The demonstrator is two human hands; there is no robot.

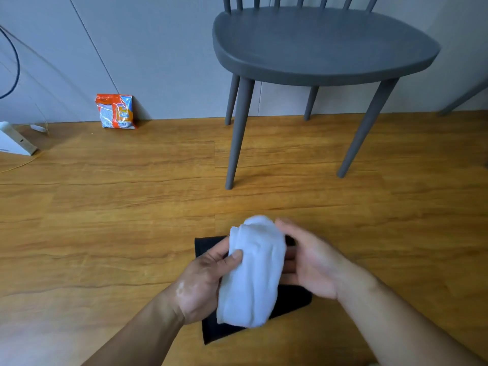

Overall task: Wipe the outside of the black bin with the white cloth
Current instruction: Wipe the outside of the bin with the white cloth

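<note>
A bunched white cloth (253, 270) hangs between both hands over the wooden floor. My left hand (203, 281) grips its left side, thumb pressed on the front. My right hand (309, 260) touches the cloth's right side with its fingers behind the fabric; whether it grips the cloth I cannot tell for sure. Directly below the hands stands the black bin (219, 331), seen from above and mostly hidden by the cloth and hands; only dark corners show at the upper left, lower left and right.
A grey wooden chair (317, 48) stands ahead on the right, its front leg (237, 138) close beyond the bin. An orange-and-white packet (116, 110) leans on the grey wall at left. A white device (13, 141) and cables lie at the far left.
</note>
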